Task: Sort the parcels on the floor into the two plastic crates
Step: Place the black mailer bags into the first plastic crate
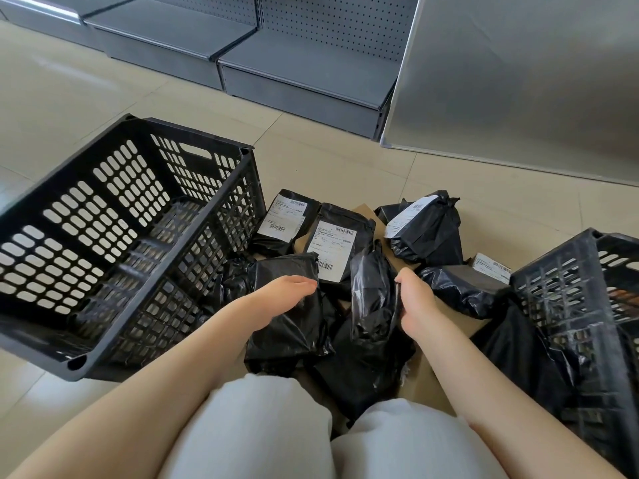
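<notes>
Black poly-bag parcel (294,316) gripped by left hand (287,293) beside left crate (114,236); right hand (415,299) pinches upright parcel (373,292).

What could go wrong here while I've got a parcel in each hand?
1. The right hand pinches only the loose wrap of a black parcel, so the film may stretch or slip.
2. Neither held parcel shows a label; the left hand grips one plain side up, so either could land in the wrong crate.
3. The left crate sits tilted and may rock when a parcel drops in.
</notes>
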`<action>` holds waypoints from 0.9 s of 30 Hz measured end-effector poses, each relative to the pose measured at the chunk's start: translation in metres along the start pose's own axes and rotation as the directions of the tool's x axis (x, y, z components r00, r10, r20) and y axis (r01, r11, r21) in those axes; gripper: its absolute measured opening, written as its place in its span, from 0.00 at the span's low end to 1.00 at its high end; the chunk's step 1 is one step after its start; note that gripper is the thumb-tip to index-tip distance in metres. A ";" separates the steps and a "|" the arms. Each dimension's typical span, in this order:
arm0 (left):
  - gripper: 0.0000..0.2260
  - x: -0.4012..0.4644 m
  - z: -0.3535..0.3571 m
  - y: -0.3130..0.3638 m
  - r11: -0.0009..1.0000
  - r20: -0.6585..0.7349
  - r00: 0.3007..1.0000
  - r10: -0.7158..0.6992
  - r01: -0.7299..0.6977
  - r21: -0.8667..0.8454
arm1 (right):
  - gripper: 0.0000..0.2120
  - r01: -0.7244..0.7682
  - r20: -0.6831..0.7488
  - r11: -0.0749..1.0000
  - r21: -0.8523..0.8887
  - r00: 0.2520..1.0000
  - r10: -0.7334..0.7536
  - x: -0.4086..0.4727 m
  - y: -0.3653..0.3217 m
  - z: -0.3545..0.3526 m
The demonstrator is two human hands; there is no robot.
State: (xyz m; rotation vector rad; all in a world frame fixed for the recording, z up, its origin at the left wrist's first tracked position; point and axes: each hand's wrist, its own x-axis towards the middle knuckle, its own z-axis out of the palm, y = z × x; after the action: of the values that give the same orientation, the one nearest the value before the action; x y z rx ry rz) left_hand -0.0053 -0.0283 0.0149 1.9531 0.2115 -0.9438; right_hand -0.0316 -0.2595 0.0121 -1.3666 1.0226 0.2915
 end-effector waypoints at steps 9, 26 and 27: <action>0.22 -0.004 0.007 0.004 0.985 0.200 0.980 0.005 0.030 -0.172 | 0.22 -0.128 0.161 0.940 0.317 0.984 0.080 -0.010 -0.003 -0.004; 0.24 -0.003 0.004 0.002 0.792 0.122 0.981 0.150 -0.046 -0.609 | 0.15 0.019 0.121 0.975 0.224 0.991 -0.047 -0.024 -0.015 0.017; 0.24 -0.003 0.003 0.001 0.780 0.077 0.986 0.148 -0.069 -0.622 | 0.15 0.116 0.032 0.985 0.128 0.992 -0.121 -0.023 -0.014 0.017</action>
State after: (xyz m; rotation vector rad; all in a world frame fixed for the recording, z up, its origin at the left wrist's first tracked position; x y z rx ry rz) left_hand -0.0084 -0.0310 0.0165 1.2775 0.2923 -0.7842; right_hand -0.0274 -0.2394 0.0358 -1.2960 0.9077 0.1620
